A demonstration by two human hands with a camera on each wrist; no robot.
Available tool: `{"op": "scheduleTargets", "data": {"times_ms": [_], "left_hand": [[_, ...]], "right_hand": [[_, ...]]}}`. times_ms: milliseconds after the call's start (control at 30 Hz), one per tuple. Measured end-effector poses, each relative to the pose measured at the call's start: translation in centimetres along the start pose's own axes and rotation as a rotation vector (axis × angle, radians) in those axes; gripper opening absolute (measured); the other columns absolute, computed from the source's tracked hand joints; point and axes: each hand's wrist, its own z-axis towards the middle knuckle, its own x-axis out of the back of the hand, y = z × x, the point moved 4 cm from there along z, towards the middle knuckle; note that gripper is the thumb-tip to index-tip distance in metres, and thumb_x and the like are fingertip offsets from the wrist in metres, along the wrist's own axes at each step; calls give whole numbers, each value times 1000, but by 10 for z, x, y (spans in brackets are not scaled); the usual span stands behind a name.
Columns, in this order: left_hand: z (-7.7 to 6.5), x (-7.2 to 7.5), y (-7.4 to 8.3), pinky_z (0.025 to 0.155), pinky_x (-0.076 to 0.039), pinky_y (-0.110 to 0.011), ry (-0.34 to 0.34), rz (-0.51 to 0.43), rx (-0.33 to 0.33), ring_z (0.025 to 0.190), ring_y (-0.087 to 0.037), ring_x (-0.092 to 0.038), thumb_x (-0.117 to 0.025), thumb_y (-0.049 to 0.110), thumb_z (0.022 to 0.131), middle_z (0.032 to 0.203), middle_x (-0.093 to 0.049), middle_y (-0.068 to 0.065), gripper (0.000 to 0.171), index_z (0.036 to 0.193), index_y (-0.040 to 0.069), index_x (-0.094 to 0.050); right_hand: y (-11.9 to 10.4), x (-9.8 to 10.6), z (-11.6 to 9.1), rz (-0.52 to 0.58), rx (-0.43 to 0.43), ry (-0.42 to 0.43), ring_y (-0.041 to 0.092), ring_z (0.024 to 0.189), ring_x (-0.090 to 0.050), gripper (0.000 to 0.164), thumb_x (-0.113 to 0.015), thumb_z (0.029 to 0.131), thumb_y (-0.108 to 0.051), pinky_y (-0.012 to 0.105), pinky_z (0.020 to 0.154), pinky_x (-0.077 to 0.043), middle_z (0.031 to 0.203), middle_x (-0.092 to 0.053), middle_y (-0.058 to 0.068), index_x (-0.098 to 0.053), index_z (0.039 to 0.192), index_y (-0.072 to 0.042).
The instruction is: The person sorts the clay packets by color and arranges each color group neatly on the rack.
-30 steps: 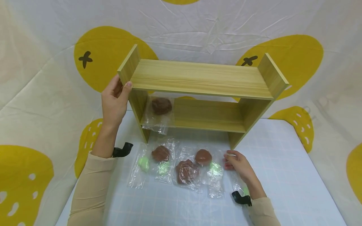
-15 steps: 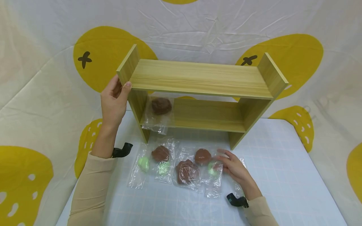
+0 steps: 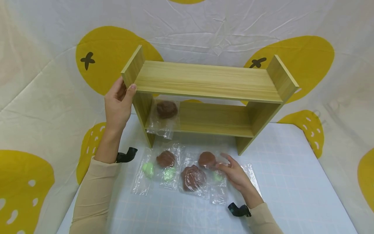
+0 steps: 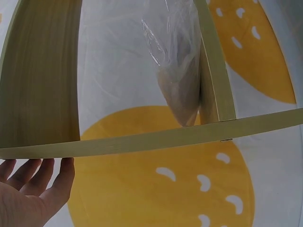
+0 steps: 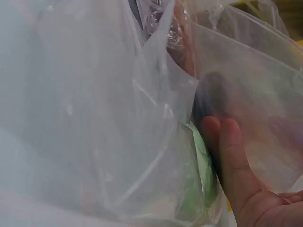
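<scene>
A wooden shelf [image 3: 204, 81] stands on the table, and my left hand [image 3: 118, 105] grips its left side panel, thumb on the front edge. The left wrist view shows that hand's fingertips [image 4: 67, 163] against the panel. My right hand [image 3: 238, 177] pinches a clear plastic bag [image 3: 218, 194] at its right side. This bag shows a brown lump [image 3: 206, 160] and, partly behind the hand, something green. In the right wrist view, plastic lies between the thumb [image 5: 234, 146] and blurred fingers. Another bag with a dark brown lump [image 3: 167, 109] lies at the left of the middle shelf board.
More clear bags lie before the shelf: one with a green piece [image 3: 148, 169], one with a brown lump [image 3: 166, 159] over green, one with a larger brown piece [image 3: 193, 178]. Another bag [image 3: 251, 174] is partly hidden behind my right hand. Patterned cloth hangs behind.
My right hand has moved left onto the bag, and its brown lump has shifted slightly left and back. The left hand and shelf have stayed put.
</scene>
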Motion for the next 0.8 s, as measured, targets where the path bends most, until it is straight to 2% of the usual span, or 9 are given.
{"op": "scheduleTargets", "data": {"times_ms": [67,133,200,267,333,400,600,667,800], "left_hand": [[0,0,0,102,-47,-35,-2,6,-3,119,-23,-60,-65,10,98,132,-63,-13,41,139,10,-60],[0,-1,0,102,-47,-35,-4,11,-6,119,-23,-59,-64,10,98,133,-62,-13,42,139,10,-60],[0,-1,0,103,-46,-35,-3,18,-5,120,-23,-59,-64,10,98,133,-62,-12,42,140,10,-60],[0,-1,0,103,-46,-35,-2,20,-4,120,-23,-59,-64,10,98,134,-62,-12,42,140,10,-60],[-1,-2,1,103,-46,-35,-1,22,-4,120,-23,-59,-64,10,98,134,-62,-12,42,140,10,-60],[-1,-3,4,104,-46,-35,0,20,-7,120,-23,-59,-63,9,99,133,-62,-13,41,140,8,-59],[-9,-9,27,104,-45,-35,-2,25,-9,119,-23,-59,-62,8,99,132,-62,-15,40,139,5,-59],[-8,-8,25,104,-45,-35,-4,24,-4,120,-23,-59,-62,9,99,133,-62,-14,40,139,6,-60],[-3,-4,8,103,-46,-35,-1,28,-1,120,-22,-59,-63,9,99,133,-62,-13,41,140,8,-59]], "right_hand": [[-1,-2,0,-11,10,-7,34,125,-49,69,-61,96,-3,41,104,-43,144,-38,30,-26,155,-3],[-2,-3,0,-32,27,-12,37,140,-29,68,-60,97,-2,47,112,-31,156,-18,26,-25,156,-5],[-3,-4,0,-23,36,-14,39,141,-22,68,-56,98,0,51,113,-28,159,-12,22,-24,157,-7],[-3,-5,0,12,33,-11,39,140,-27,66,-53,99,2,48,110,-35,156,-20,24,-23,157,-9],[-2,-6,0,69,21,-16,35,127,-46,67,-49,100,4,42,97,-49,150,-30,26,-21,159,-11],[-1,-7,0,129,13,-20,30,116,-56,68,-46,100,6,39,90,-54,146,-36,28,-18,160,-13],[1,-8,-4,290,11,-45,30,113,-61,70,-39,100,9,46,88,-55,147,-38,28,-16,161,-18],[2,-8,-5,335,21,-58,31,113,-62,71,-38,100,9,47,89,-55,148,-37,27,-15,161,-18],[3,-9,-8,389,36,-94,32,115,-61,74,-38,100,10,50,92,-52,153,-29,27,-8,162,-18]]}}
